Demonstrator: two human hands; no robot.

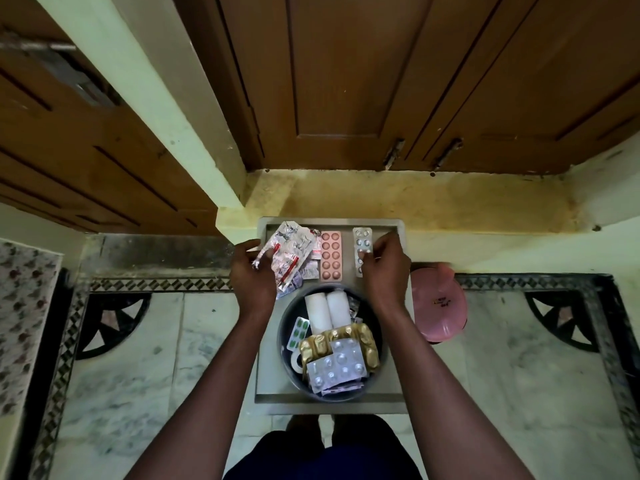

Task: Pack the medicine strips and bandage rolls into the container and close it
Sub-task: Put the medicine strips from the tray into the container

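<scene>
With the left hand (254,271) pinching crumpled strips (291,252) and the right hand (382,268) fingering a white strip (362,242), either could slip beside the crowded container (287,323).

No wording can be read anywhere in the frame. A small dark mark sits on the pink lid (439,308) at centre right, too small and blurred to make out. The crumpled silver strips (291,252) at upper centre carry red and dark print, and a strip beside the pink tablet strip (331,256) shows fine lines of print, none of it legible.
</scene>
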